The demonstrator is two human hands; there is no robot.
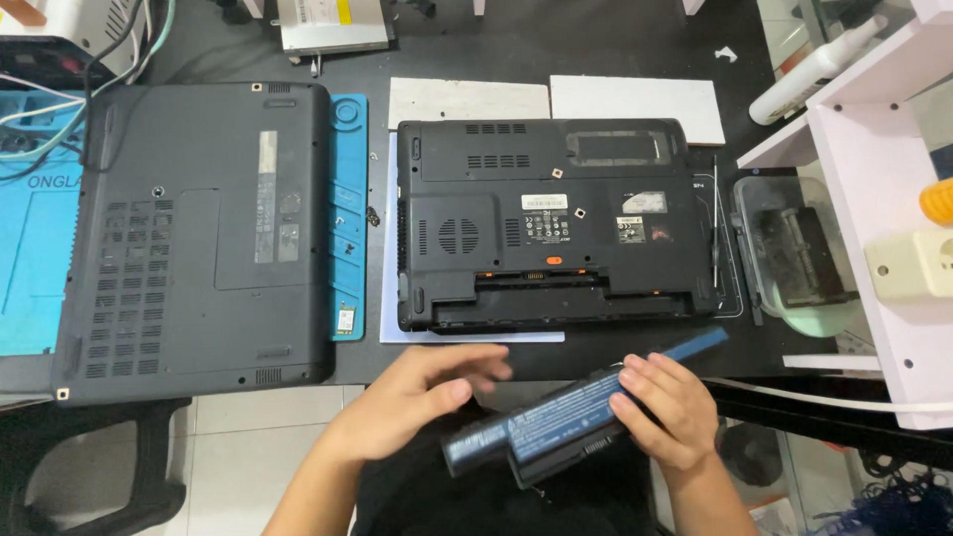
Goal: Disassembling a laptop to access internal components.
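Note:
My right hand (667, 409) grips a long black laptop battery (556, 422) with a blue label, held just below the table's front edge. My left hand (422, 397) hovers over the battery's left end with fingers spread, slightly blurred; I cannot tell if it touches the battery. Straight ahead a black laptop (546, 223) lies upside down on a white sheet, its battery bay (541, 293) along the near edge open and empty.
A second, dark grey laptop (199, 238) lies upside down on a blue work mat (40, 248) at left. White boards (635, 104) lie behind the black laptop. A clear tray (794, 253), a white shelf (879, 248) and a white bottle (809, 74) stand at right.

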